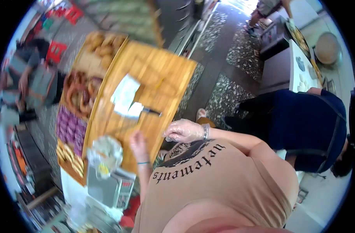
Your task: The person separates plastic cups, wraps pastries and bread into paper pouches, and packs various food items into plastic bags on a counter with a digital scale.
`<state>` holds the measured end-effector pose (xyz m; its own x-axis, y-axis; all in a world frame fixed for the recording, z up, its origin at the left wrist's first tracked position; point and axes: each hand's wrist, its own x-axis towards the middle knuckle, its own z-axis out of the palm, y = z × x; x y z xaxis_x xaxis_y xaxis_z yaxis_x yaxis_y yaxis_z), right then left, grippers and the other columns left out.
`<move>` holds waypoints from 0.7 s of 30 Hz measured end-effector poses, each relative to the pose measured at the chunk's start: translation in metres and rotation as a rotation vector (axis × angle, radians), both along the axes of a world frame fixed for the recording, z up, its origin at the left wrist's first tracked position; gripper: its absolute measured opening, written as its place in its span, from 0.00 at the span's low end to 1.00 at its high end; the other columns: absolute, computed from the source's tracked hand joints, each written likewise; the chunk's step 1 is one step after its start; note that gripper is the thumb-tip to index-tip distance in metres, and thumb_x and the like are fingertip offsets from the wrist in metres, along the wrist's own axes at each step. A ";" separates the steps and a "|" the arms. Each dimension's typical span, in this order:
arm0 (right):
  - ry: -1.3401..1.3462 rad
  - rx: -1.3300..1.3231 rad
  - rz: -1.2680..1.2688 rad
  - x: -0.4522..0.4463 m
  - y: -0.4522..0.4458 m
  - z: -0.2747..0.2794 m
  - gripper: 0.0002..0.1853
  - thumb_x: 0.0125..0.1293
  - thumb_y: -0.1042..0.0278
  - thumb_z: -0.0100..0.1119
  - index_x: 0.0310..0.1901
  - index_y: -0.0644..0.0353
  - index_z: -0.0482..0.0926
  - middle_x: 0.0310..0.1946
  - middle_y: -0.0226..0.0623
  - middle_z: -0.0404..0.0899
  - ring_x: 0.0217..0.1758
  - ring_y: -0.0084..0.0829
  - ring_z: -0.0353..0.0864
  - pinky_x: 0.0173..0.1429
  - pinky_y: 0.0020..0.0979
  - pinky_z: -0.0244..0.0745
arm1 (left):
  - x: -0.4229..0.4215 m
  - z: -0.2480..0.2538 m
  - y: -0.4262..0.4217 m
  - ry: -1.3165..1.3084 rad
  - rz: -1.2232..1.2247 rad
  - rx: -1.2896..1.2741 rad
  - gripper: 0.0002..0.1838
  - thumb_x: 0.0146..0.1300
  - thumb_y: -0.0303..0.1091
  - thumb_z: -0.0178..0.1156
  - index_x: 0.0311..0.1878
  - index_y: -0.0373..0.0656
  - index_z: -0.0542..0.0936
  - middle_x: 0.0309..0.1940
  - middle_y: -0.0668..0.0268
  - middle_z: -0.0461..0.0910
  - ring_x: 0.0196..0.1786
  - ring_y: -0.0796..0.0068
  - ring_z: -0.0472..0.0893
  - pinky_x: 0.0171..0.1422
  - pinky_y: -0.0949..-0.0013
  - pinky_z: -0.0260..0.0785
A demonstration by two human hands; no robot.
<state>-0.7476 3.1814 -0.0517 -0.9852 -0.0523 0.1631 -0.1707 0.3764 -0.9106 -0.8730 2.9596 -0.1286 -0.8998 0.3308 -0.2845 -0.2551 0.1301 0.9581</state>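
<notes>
My left hand point(138, 144), bare with a teal band at the wrist, is raised over the near edge of the wooden counter point(156, 64). It is blurred; its fingers look curled together, and I cannot see anything in them. To its left, a clear plastic bag point(105, 151) with something yellow at its lower end rests at a scale point(103, 190). In front of my chest my right hand point(185, 131) wears a clear plastic glove. Its fingers are bent inward, with the palm hidden. On the counter lie a white sheet point(125, 93) and a broad-bladed knife point(151, 112) with a dark handle.
Along the counter's left side sit round bread rolls point(103, 44), large pretzels point(78, 95), purple pieces point(70, 128) and pale sticks point(70, 157). A person in dark blue point(301, 124) stands close on my right. Another person point(33, 81) is across the counter.
</notes>
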 end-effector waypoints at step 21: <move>-0.285 0.063 -1.016 0.111 0.712 0.023 0.09 0.64 0.68 0.56 0.42 0.61 0.80 0.41 0.41 0.82 0.43 0.36 0.81 0.49 0.32 0.75 | -0.059 -0.064 0.856 0.559 -1.073 -0.314 0.15 0.64 0.37 0.54 0.51 0.39 0.72 0.46 0.51 0.78 0.49 0.53 0.78 0.53 0.58 0.71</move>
<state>-0.6370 3.8931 -0.0285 -0.5727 0.8179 -0.0553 0.4680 0.2708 -0.8412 -0.9321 3.8155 -0.1924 -0.2413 0.9587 -0.1502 0.5524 0.2630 0.7910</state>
